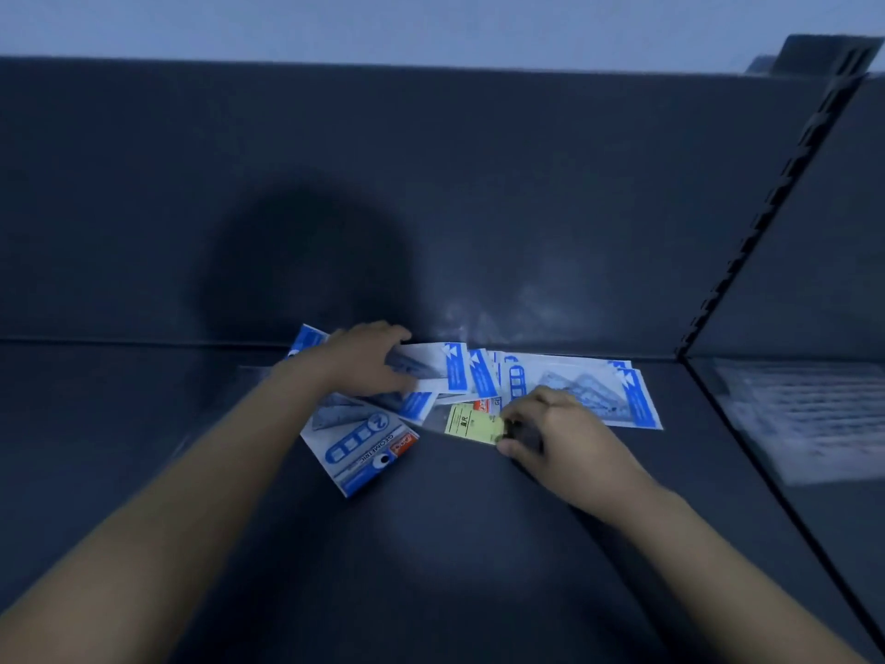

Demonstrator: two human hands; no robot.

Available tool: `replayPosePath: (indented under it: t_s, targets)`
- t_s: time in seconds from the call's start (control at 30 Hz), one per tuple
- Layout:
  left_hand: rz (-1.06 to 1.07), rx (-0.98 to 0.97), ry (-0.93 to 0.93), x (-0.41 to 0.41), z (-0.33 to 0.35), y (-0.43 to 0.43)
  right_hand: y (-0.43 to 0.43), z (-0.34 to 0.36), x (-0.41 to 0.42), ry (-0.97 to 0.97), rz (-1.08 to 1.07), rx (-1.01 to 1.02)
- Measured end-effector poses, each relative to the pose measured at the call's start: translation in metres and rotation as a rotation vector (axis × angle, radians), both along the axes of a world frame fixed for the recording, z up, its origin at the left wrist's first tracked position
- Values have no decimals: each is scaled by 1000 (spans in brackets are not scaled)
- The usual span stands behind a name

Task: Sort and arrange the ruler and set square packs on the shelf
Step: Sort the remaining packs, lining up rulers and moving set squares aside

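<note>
Dark shelf (431, 543) with a dark back panel (431, 184); slotted upright (776, 222) at right, separating the next bay; head shadow (306, 261) fell on the panel.

Packs (479, 385) lay in a loose fanned heap at the rear of the shelf, against the back panel; mostly white with blue bands, overlapping at mixed angles. Front pack (364, 448) sat nearest the camera, skewed, print reading upside down, clear triangle visible through its window; right pack (594, 390) lay flat at the heap's right end, long side roughly along the panel. Yellow-label pack (471, 421) sat in the middle front of the heap, clear sleeve with a yellow tag.

Left hand (364, 359) was palm down on the heap's left side, fingers spread and curled over the edge of a pack near the panel; pressing or loosely grasping, couldn't tell which. Right hand (541, 433) was closed in a pinch on the right end of the yellow-label pack, thumb and fingertips at the tag's edge; pack was still resting low on the heap.

Blurred pale sheet (795, 414) lay on the neighbouring shelf at right; detail unreadable.
</note>
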State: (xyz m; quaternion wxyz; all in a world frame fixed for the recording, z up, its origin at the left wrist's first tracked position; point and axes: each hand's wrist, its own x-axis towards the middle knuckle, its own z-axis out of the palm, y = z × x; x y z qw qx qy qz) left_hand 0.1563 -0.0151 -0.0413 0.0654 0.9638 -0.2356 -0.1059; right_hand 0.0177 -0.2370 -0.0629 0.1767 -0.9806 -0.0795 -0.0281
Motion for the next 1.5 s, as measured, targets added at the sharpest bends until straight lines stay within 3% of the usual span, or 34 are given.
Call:
replayPosePath:
  t_s: [0.1, 0.33, 0.57, 0.7, 0.8, 0.9, 1.03, 1.2, 1.33, 1.5]
  targets:
    - [7, 20, 33, 4, 3, 5, -4, 9, 7, 147, -79, 53]
    - [28, -103, -70, 0, 8, 14, -9, 25, 17, 356, -60, -50]
    - [-26, -382, -2, -2, 13, 25, -31, 35, -2, 431, -88, 158]
    - [-154, -513, -55, -7, 33, -7, -61, 47, -25, 366, -120, 238]
    - [-186, -748, 77, -26, 48, -53, -86, 55, -49, 310, -144, 259]
    - [-128, -850, 239, -46, 58, -105, -118, 63, -73, 254, -183, 289]
    - [-69, -825, 628, -68, 67, -166, -179, 68, -103, 167, -246, 299]
    - [-87, -843, 951, -87, 57, -236, -270, 57, -127, 83, -213, 348]
    - [-56, -886, 930, -107, 44, -287, -339, 40, -142, 53, -142, 421]
    - [-48, -778, 774, -150, 49, -351, -400, 30, -166, 62, -128, 497]
